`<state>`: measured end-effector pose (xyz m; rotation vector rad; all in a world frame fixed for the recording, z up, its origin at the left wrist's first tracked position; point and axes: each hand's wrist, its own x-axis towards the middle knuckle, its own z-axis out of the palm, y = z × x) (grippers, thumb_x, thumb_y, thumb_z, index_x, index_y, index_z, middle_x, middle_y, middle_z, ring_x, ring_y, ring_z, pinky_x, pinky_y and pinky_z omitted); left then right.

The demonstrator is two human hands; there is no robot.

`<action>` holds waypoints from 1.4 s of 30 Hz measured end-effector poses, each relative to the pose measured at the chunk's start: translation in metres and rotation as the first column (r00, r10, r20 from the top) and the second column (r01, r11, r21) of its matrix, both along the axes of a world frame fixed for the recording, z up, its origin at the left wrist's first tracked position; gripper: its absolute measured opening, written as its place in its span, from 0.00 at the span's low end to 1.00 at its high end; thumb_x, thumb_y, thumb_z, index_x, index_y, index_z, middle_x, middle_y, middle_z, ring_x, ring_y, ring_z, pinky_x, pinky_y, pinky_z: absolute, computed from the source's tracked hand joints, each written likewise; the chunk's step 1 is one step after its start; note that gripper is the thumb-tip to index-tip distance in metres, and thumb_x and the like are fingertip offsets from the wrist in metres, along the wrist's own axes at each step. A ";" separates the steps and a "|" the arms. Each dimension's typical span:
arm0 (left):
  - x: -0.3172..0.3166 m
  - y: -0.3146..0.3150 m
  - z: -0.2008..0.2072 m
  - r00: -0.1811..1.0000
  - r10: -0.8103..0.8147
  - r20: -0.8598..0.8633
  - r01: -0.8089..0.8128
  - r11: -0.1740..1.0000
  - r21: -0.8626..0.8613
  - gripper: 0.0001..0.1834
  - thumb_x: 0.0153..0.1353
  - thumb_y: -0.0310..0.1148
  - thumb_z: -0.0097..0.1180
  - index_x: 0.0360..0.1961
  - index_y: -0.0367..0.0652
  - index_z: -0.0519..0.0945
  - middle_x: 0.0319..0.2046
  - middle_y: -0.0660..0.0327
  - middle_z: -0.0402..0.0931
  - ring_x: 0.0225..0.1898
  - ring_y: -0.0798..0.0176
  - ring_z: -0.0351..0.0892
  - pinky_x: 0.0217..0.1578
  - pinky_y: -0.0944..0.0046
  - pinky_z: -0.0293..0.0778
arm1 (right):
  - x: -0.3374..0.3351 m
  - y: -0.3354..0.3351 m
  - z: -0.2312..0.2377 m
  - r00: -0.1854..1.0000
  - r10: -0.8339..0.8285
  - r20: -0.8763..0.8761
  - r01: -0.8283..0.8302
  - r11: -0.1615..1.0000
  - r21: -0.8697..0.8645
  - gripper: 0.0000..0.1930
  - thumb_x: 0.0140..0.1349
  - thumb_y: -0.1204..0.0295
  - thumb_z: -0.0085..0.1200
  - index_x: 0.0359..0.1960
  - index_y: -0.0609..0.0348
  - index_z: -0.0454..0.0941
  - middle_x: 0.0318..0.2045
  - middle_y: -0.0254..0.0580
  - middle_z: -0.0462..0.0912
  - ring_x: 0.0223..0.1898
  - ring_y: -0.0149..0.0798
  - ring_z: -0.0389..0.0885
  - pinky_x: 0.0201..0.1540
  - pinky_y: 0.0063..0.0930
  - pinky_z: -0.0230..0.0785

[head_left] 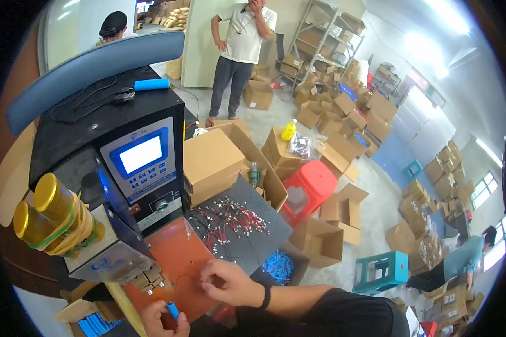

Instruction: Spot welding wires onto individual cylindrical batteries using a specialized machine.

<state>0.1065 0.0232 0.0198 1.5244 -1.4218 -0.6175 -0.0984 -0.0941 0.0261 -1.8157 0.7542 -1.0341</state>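
At the lower edge, my left hand [158, 319] is closed round a blue cylindrical battery cell [172, 308], one end of it showing. My right hand [230, 282], with a dark band at the wrist, is pinched above the orange-brown work plate [177, 247]. A thin dark wire seems to run from its fingertips toward the welding head [148, 282], whose metal tips sit just above my left hand. Behind the plate stands the black welding machine [171, 163] with a lit screen. Red and black wires [230, 222] with white ends lie heaped on a dark board [270, 233].
Blue cells [98, 324] fill a carton at lower left; more blue pieces [278, 265] fill a box beyond my right hand. Cartons [216, 160], a red stool [312, 188] and a teal stool [382, 269] stand to the right. A person [242, 45] stands behind; another bends at far right.
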 end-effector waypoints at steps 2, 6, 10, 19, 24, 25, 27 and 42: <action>0.000 -0.004 0.006 0.999 -0.035 0.039 0.036 0.999 -0.030 0.22 0.56 0.27 0.65 0.50 0.34 0.73 0.45 0.55 0.70 0.41 0.61 0.73 0.44 0.63 0.72 | 0.000 0.000 0.001 1.000 -0.011 0.029 0.012 0.999 -0.044 0.06 0.56 0.77 0.57 0.34 0.60 0.73 0.28 0.40 0.74 0.26 0.37 0.75 0.30 0.29 0.68; 0.001 -0.004 0.003 0.998 -0.066 0.019 0.066 0.998 -0.023 0.23 0.56 0.27 0.65 0.51 0.34 0.72 0.43 0.54 0.72 0.40 0.61 0.73 0.43 0.63 0.72 | 0.001 0.001 0.003 1.000 -0.017 0.015 0.017 0.999 -0.042 0.06 0.56 0.76 0.58 0.34 0.60 0.73 0.28 0.39 0.75 0.26 0.36 0.76 0.30 0.28 0.69; 0.000 -0.007 0.014 0.991 -0.081 0.106 0.089 0.993 -0.071 0.22 0.57 0.28 0.65 0.51 0.34 0.73 0.42 0.53 0.73 0.39 0.60 0.74 0.42 0.62 0.73 | 0.002 0.003 0.005 1.000 -0.021 0.008 0.021 1.000 0.008 0.06 0.57 0.76 0.58 0.33 0.60 0.73 0.28 0.38 0.75 0.25 0.34 0.75 0.28 0.26 0.69; -0.003 -0.010 0.020 0.993 -0.072 0.090 0.080 0.992 -0.099 0.19 0.57 0.28 0.63 0.48 0.34 0.74 0.38 0.51 0.76 0.35 0.56 0.76 0.37 0.59 0.74 | 0.001 0.004 0.006 0.999 -0.013 -0.040 0.014 0.999 0.033 0.07 0.57 0.78 0.59 0.32 0.59 0.72 0.28 0.40 0.75 0.27 0.35 0.75 0.31 0.29 0.68; -0.004 -0.011 0.021 0.991 -0.086 0.107 0.097 0.990 -0.101 0.17 0.57 0.29 0.63 0.45 0.33 0.75 0.36 0.50 0.76 0.34 0.55 0.76 0.37 0.59 0.74 | 0.001 0.003 0.005 0.999 -0.015 -0.033 0.016 1.000 0.017 0.07 0.57 0.76 0.58 0.33 0.60 0.72 0.27 0.40 0.74 0.27 0.37 0.75 0.31 0.30 0.69; -0.005 -0.012 0.023 0.991 -0.068 0.117 0.082 0.989 -0.121 0.16 0.57 0.29 0.63 0.44 0.33 0.75 0.35 0.50 0.76 0.34 0.55 0.76 0.37 0.59 0.74 | 0.002 0.003 0.006 1.000 -0.015 -0.012 0.015 1.000 0.014 0.07 0.58 0.74 0.58 0.33 0.59 0.71 0.25 0.41 0.73 0.26 0.38 0.75 0.29 0.30 0.69; -0.004 -0.013 0.025 0.989 -0.081 0.126 0.095 0.989 -0.112 0.16 0.57 0.29 0.63 0.44 0.34 0.75 0.35 0.51 0.77 0.33 0.55 0.76 0.37 0.58 0.74 | 0.003 0.004 0.007 0.999 -0.028 -0.021 0.028 1.000 -0.009 0.07 0.58 0.74 0.57 0.33 0.60 0.71 0.26 0.41 0.73 0.26 0.39 0.76 0.30 0.31 0.69; 0.000 -0.009 0.021 0.965 -0.160 0.208 0.191 0.971 -0.141 0.17 0.52 0.23 0.62 0.45 0.39 0.76 0.40 0.52 0.75 0.41 0.50 0.75 0.45 0.56 0.71 | 0.002 0.008 0.007 0.993 -0.095 -0.065 0.094 0.995 -0.026 0.07 0.60 0.73 0.57 0.36 0.60 0.73 0.29 0.41 0.76 0.28 0.36 0.76 0.33 0.28 0.69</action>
